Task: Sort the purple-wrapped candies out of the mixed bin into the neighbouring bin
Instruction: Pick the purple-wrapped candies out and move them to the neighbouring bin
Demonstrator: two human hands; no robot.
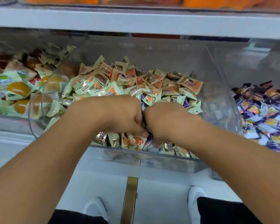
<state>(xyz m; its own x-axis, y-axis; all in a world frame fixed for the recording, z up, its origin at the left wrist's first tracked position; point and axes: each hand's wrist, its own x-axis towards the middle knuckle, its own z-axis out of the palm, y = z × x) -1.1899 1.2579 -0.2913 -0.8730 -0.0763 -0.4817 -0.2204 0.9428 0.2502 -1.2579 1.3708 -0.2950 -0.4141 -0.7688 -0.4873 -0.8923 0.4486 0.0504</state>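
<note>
The clear mixed bin (pixel 220 75) in the middle holds a heap of cream-and-orange wrapped candies (pixel 136 81) with a few purple-wrapped ones among them, such as a purple-wrapped candy (pixel 186 103) at the right. Both hands are dug into the heap near the bin's front, knuckles up and touching each other. My left hand (pixel 120 113) has its fingers curled down into the candies. My right hand (pixel 166 120) is curled too, and a purple wrapper (pixel 149 139) pokes out under it. The neighbouring bin (pixel 238 126) on the right is filled with purple-wrapped candies (pixel 265 113).
A clear bin (pixel 10 122) on the left holds green-and-white packs with round orange sweets. A grey shelf (pixel 136 20) runs overhead with orange packs above it. Below the bins lie a white ledge, a brass strip (pixel 130 199) and my white shoes.
</note>
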